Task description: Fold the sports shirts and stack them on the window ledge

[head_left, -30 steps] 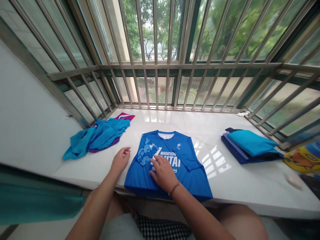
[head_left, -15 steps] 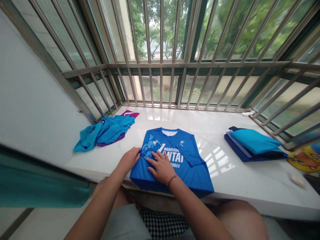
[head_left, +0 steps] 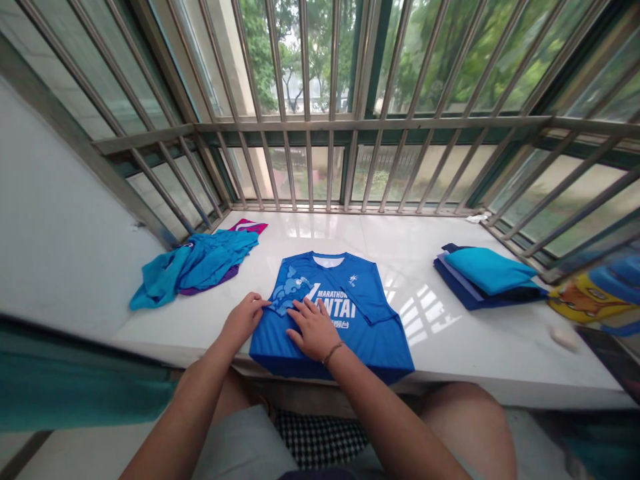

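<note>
Near the front of the white surface (head_left: 405, 250), the blue shirt (head_left: 353, 337) lies spread, its sleeves folded in over the chest. Over the last second the left hand (head_left: 246, 319) has come from beside the shirt to touch its left edge, so both hands now seem engaged in arranging the cloth. Its fingers are drawn narrow; whether they pinch fabric, I cannot tell. The right hand (head_left: 316, 331) lies palm down on the printed front, fingers spread wide.
</note>
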